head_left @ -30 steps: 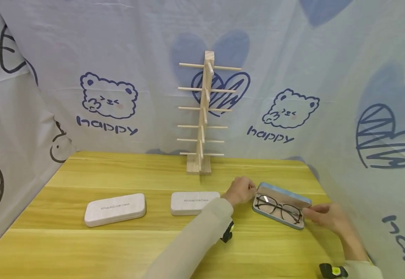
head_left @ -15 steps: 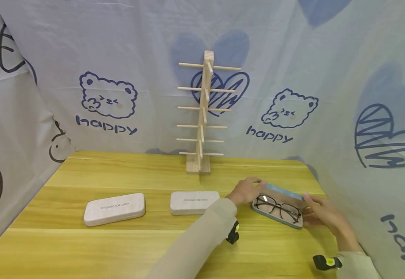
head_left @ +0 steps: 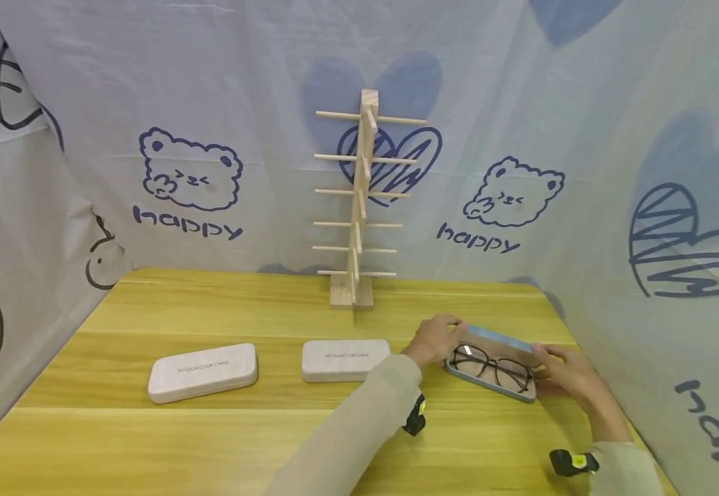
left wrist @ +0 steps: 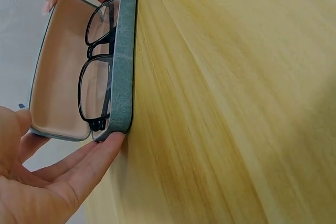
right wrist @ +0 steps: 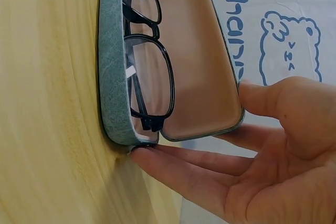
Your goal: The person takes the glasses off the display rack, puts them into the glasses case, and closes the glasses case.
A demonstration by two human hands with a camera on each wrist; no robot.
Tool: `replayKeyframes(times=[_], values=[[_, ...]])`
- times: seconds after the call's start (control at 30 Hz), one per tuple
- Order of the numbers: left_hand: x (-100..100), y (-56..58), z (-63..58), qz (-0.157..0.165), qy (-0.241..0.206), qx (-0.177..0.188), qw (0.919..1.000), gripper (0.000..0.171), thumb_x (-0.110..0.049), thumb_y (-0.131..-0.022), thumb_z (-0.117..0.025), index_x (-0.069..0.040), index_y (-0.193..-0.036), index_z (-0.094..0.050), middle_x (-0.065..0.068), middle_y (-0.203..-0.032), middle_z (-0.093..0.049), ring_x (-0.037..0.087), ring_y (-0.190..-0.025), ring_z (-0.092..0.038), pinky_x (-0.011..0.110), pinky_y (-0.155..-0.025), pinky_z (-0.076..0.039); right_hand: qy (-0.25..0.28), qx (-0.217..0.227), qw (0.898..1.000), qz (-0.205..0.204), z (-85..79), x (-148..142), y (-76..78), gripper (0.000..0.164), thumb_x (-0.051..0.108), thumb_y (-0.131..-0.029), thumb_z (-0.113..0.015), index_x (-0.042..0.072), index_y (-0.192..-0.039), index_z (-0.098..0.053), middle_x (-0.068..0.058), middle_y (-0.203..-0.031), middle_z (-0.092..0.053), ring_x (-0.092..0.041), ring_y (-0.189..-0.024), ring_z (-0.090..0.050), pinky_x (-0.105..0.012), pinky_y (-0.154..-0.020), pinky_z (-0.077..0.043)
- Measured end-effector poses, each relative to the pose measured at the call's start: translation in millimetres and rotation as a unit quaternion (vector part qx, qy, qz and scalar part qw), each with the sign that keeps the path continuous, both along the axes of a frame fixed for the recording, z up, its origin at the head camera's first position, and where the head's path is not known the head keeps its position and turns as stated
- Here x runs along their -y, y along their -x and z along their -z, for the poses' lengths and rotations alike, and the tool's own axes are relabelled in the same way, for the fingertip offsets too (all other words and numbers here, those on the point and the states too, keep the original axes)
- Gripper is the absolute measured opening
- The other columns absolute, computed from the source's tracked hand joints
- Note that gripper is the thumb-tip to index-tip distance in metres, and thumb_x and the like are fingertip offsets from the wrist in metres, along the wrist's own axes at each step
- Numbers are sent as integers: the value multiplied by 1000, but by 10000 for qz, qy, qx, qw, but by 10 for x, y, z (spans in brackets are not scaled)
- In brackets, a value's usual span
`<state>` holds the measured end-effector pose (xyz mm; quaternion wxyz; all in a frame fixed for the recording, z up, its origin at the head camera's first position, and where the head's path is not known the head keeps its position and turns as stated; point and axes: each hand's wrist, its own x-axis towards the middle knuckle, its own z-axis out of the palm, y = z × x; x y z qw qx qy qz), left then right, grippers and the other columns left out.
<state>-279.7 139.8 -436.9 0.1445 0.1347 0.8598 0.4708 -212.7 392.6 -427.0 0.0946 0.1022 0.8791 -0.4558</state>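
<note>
In the head view a blue-green glasses case point(head_left: 485, 384) lies on the right side of the table with its lid point(right wrist: 191, 56) raised. Black-framed glasses point(left wrist: 96, 51) rest inside, temples folded. My left hand point(head_left: 436, 340) holds the case's left end, thumb at the lid's edge and fingers along the base's end. At the right end my right hand point(head_left: 573, 375) holds it likewise; in the right wrist view its thumb touches the lid rim and a fingertip meets the base's lower corner.
Two white glasses cases, a left one point(head_left: 203, 373) and a middle one point(head_left: 345, 361), lie closed on the wooden table point(head_left: 211, 448). Behind them stands a wooden peg rack point(head_left: 362, 179). A printed cloth point(head_left: 273, 83) surrounds the table's back and sides.
My left hand has moved right onto the case's left end. My right hand has shifted left and its thumb has risen to the lid. The glasses stay in the case.
</note>
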Motion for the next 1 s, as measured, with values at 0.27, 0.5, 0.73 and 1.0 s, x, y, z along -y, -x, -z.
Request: replayKeyframes(times=[0.27,0.5,0.73,1.0], values=[[-1,-6,20,-41,-146,244,9996,41,-44,-108,-50,-23,-141,-64,7,-147,-62,22,-91,-74,39,-82,-63,127,35,9998,-137,-11,-31,-19,75,38,-111,-43,-23,-151,-23,-48,-127,-57,-37,-100,-76,-42,-83,-66],[32,8,57,72,-231,255,9994,39,-40,-108,-53,-22,-140,-65,8,-149,-59,21,-97,-72,37,-83,-62,170,83,9997,-183,-18,-46,-33,66,31,-112,-45,-21,-149,-29,-46,-125,-60,-34,-97,-77,-42,-84,-65],[90,1,86,202,-517,282,9981,36,-33,-107,-57,-19,-139,-66,13,-138,-66,27,-78,-74,34,-69,-63,114,-9,9998,-187,3,-61,-51,57,27,-108,-55,-20,-139,-44,-42,-120,-66,-27,-92,-78,-39,-82,-65],[142,-34,128,313,-460,115,9984,35,-31,-105,-62,-20,-137,-68,8,-126,-72,16,-91,-71,32,-68,-60,-163,50,9991,-381,10,-88,-70,56,28,-106,-60,-15,-140,-48,-43,-135,-57,-31,-108,-74,-39,-88,-64]])
